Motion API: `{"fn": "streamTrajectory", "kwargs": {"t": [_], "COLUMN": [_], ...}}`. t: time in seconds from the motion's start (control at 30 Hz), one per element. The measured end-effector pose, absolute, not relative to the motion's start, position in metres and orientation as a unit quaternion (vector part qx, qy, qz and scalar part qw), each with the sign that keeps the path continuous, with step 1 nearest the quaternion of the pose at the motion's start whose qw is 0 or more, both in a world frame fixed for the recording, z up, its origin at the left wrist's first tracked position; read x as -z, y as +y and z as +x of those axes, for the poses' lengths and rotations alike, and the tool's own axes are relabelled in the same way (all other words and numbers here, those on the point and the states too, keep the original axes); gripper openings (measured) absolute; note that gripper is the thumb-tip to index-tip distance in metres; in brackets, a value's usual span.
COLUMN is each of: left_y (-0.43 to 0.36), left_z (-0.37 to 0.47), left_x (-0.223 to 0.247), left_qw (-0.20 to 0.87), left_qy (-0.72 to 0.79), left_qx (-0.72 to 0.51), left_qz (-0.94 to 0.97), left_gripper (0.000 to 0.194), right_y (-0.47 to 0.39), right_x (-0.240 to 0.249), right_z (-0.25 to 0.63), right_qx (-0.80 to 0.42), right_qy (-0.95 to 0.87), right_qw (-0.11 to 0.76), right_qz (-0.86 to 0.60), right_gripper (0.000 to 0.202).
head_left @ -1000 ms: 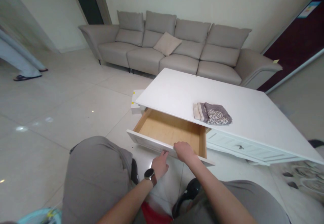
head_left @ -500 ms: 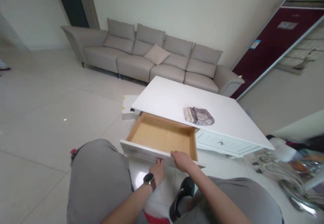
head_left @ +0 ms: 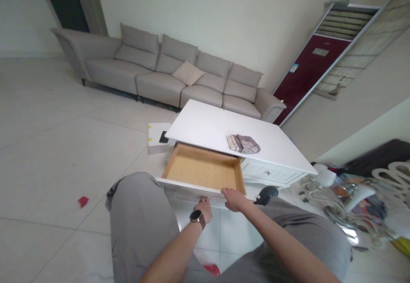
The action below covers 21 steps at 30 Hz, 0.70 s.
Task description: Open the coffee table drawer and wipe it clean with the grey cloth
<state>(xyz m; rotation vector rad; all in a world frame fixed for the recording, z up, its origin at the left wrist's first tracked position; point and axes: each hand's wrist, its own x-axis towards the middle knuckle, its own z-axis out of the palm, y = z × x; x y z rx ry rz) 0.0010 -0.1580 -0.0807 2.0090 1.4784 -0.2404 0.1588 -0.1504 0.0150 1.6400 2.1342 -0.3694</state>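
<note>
An open wooden drawer (head_left: 200,168) with nothing in it juts from the white coffee table (head_left: 211,125). My left hand (head_left: 203,209), with a watch on its wrist, is closed at the middle of the drawer's white front, where the handle is hidden by my fingers. Gripping the top edge of that front, my right hand (head_left: 233,199) is farther right, its fingers over the rim. A folded grey and white patterned cloth (head_left: 245,144) lies on the tabletop above the drawer's right side.
Behind the table stands a long grey sofa (head_left: 160,82) with a beige cushion (head_left: 188,73). A white box (head_left: 158,147) with a black item is on the floor at the table's left. Lamp parts (head_left: 323,176) and other items crowd the right floor.
My view has shifted right, and the black shoe has moved up and right beside the drawer. Both hands keep their places on the drawer front, which looks slightly less far out.
</note>
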Motion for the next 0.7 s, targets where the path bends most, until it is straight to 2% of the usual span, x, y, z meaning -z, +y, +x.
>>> {"fn": "streamTrajectory", "kwargs": {"t": [0.2,0.37,0.47,0.57,0.7], "left_y": [-0.164,-0.165,-0.147,-0.111,-0.064], "left_z": [-0.011,-0.027,-0.046,-0.062,-0.064], "left_x": [0.057,0.006,-0.045,-0.084,-0.081], "left_qw": [0.316,0.323,0.347,0.325,0.233], "left_qy": [0.545,0.476,0.351,0.321,0.335], "left_qx": [0.105,0.126,0.105,0.087,0.087], "left_qz": [0.769,0.808,0.863,0.885,0.909], "left_gripper": [0.064,0.044,0.045,0.042,0.034], "right_y": [-0.089,-0.016,0.019,0.051,0.086], "right_x": [-0.037,-0.061,-0.060,-0.051,-0.038], "right_z": [0.192,0.230,0.255,0.280,0.303], "right_qx": [0.203,0.055,-0.022,-0.070,-0.052], "right_qy": [0.803,0.790,0.747,0.708,0.672], "right_qw": [0.234,0.148,0.093,0.085,0.141], "right_qz": [0.509,0.592,0.658,0.698,0.725], "right_gripper": [0.050,0.050,0.062,0.078,0.094]}}
